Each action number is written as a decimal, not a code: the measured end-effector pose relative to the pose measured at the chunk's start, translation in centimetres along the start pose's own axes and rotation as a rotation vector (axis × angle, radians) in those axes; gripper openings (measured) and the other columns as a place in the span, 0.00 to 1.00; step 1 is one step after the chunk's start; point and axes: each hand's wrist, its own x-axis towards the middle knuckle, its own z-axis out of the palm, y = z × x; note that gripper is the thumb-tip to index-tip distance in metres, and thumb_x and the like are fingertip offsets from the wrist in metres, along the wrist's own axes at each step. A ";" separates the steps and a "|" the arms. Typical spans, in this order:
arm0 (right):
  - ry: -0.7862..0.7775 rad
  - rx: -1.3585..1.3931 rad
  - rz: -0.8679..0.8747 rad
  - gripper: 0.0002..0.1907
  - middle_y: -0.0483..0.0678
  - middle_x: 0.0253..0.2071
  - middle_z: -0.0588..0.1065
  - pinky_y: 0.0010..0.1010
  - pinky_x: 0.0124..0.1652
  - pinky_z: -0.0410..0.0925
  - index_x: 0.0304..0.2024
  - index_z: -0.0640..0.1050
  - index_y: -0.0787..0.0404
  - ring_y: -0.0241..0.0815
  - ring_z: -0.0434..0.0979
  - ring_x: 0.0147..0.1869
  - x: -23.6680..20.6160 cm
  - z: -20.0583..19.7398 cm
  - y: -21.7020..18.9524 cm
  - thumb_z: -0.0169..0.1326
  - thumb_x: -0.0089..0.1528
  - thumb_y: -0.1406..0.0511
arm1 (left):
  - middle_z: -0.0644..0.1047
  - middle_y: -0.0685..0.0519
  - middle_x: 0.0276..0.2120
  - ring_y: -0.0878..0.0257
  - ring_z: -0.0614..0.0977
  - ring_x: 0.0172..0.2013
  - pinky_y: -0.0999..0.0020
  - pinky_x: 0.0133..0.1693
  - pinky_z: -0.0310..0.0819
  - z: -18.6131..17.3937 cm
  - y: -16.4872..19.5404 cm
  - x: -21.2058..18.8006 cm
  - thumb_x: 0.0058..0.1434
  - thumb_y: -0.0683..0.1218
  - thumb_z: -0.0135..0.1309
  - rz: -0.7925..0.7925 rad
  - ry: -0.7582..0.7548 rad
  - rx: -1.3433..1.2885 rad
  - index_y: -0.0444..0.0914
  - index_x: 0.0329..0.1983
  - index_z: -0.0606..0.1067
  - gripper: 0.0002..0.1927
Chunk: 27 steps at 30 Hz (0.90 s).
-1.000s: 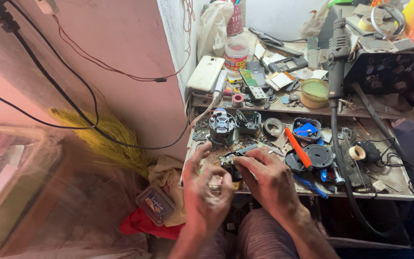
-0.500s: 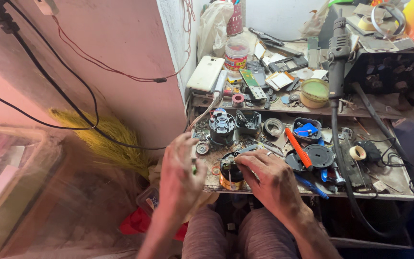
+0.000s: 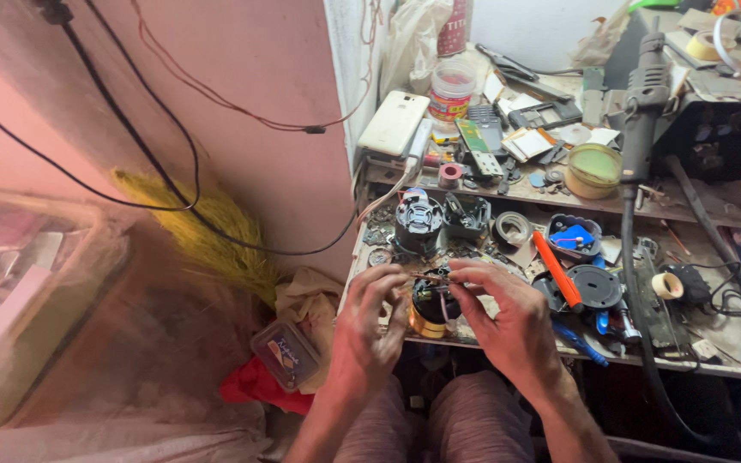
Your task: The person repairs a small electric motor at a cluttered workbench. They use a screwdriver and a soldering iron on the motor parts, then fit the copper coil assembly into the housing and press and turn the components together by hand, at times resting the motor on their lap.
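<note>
Both hands pinch thin wires atop small black motor w/ brass base (image 3: pixel 429 307) at bench (image 3: pixel 731 364) front edge, left hand (image 3: pixel 369 330) & right hand (image 3: pixel 508 321) fingers narrow; casing off, windings exposed, reassembly prob. left; orange-handled tool (image 3: pixel 557 270) just right of right hand.

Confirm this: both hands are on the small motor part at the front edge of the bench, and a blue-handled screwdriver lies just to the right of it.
Not quite. In the head view both hands, left hand and right hand, are on the small motor part at the bench front edge, but the screwdriver to its right has an orange handle, not blue.
</note>
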 end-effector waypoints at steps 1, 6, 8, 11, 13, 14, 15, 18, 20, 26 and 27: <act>-0.009 0.042 0.054 0.10 0.47 0.45 0.83 0.28 0.39 0.76 0.43 0.80 0.63 0.37 0.85 0.42 -0.1 0.1 0.3 0.61 0.59 0.71 | 0.76 0.46 0.54 0.57 0.82 0.42 0.67 0.42 0.79 0.1 -0.2 0.4 0.64 0.37 0.57 -0.045 -0.053 -0.030 0.36 0.58 0.73 0.19; -0.016 0.098 0.223 0.11 0.45 0.39 0.84 0.26 0.41 0.74 0.46 0.82 0.62 0.32 0.83 0.42 -0.8 0.6 1.4 0.61 0.61 0.69 | 0.82 0.51 0.44 0.67 0.81 0.35 0.70 0.36 0.77 0.4 -0.4 2.3 0.67 0.40 0.56 -0.228 -0.143 -0.261 0.36 0.60 0.72 0.18; -0.017 0.180 0.349 0.11 0.46 0.38 0.84 0.25 0.41 0.73 0.48 0.83 0.61 0.33 0.81 0.42 -0.9 0.8 1.8 0.61 0.62 0.68 | 0.82 0.52 0.42 0.69 0.80 0.35 0.70 0.37 0.77 0.5 -0.3 2.9 0.67 0.41 0.57 -0.232 -0.134 -0.342 0.36 0.57 0.75 0.15; 0.040 0.323 0.392 0.14 0.45 0.43 0.82 0.23 0.46 0.73 0.51 0.80 0.62 0.31 0.80 0.46 -1.0 1.2 2.2 0.60 0.63 0.67 | 0.83 0.55 0.36 0.71 0.77 0.30 0.72 0.32 0.74 0.3 0.2 3.3 0.65 0.43 0.59 -0.405 -0.138 -0.353 0.36 0.54 0.78 0.15; 0.051 0.338 0.436 0.15 0.45 0.43 0.83 0.23 0.45 0.73 0.52 0.79 0.62 0.30 0.80 0.46 -1.0 1.3 2.3 0.59 0.63 0.66 | 0.83 0.56 0.33 0.72 0.78 0.28 0.73 0.31 0.74 0.2 0.4 3.5 0.63 0.44 0.60 -0.480 -0.134 -0.343 0.36 0.53 0.78 0.16; 0.057 0.346 0.458 0.16 0.45 0.42 0.83 0.23 0.45 0.73 0.53 0.78 0.62 0.30 0.80 0.46 -0.9 1.4 2.3 0.59 0.63 0.66 | 0.83 0.56 0.32 0.73 0.79 0.30 0.75 0.33 0.76 0.2 0.6 3.6 0.63 0.44 0.60 -0.471 -0.126 -0.350 0.35 0.53 0.78 0.16; 0.058 0.332 0.462 0.16 0.45 0.42 0.83 0.23 0.45 0.73 0.53 0.78 0.62 0.30 0.80 0.45 -0.9 1.5 2.3 0.59 0.63 0.65 | 0.83 0.56 0.31 0.75 0.81 0.31 0.76 0.34 0.77 0.3 0.7 3.6 0.63 0.44 0.60 -0.462 -0.117 -0.356 0.35 0.53 0.78 0.16; 0.061 0.296 0.465 0.16 0.45 0.42 0.83 0.23 0.44 0.73 0.53 0.79 0.62 0.30 0.80 0.44 -0.8 1.6 2.4 0.59 0.63 0.65 | 0.83 0.55 0.30 0.74 0.79 0.29 0.77 0.32 0.76 0.6 1.0 3.6 0.62 0.44 0.61 -0.601 -0.088 -0.401 0.34 0.52 0.78 0.16; 0.065 0.280 0.460 0.15 0.46 0.41 0.83 0.23 0.43 0.72 0.53 0.81 0.61 0.31 0.79 0.43 -1.0 1.6 2.4 0.58 0.65 0.64 | 0.84 0.55 0.33 0.71 0.81 0.29 0.75 0.31 0.75 0.8 1.0 3.4 0.63 0.44 0.59 -0.689 -0.080 -0.531 0.33 0.51 0.79 0.15; 0.081 0.331 0.445 0.15 0.44 0.45 0.83 0.22 0.44 0.72 0.54 0.80 0.60 0.31 0.79 0.44 -2.0 0.4 1.7 0.57 0.66 0.63 | 0.85 0.52 0.35 0.67 0.86 0.32 0.74 0.34 0.83 1.1 0.9 2.1 0.64 0.41 0.57 -0.764 -0.065 -0.739 0.29 0.51 0.79 0.14; 0.056 0.235 0.343 0.18 0.45 0.45 0.82 0.22 0.43 0.73 0.54 0.79 0.61 0.32 0.79 0.44 -2.1 0.2 1.5 0.60 0.62 0.63 | 0.84 0.51 0.35 0.67 0.86 0.32 0.73 0.34 0.83 1.2 0.9 2.0 0.63 0.41 0.57 -0.790 -0.057 -0.750 0.29 0.51 0.79 0.15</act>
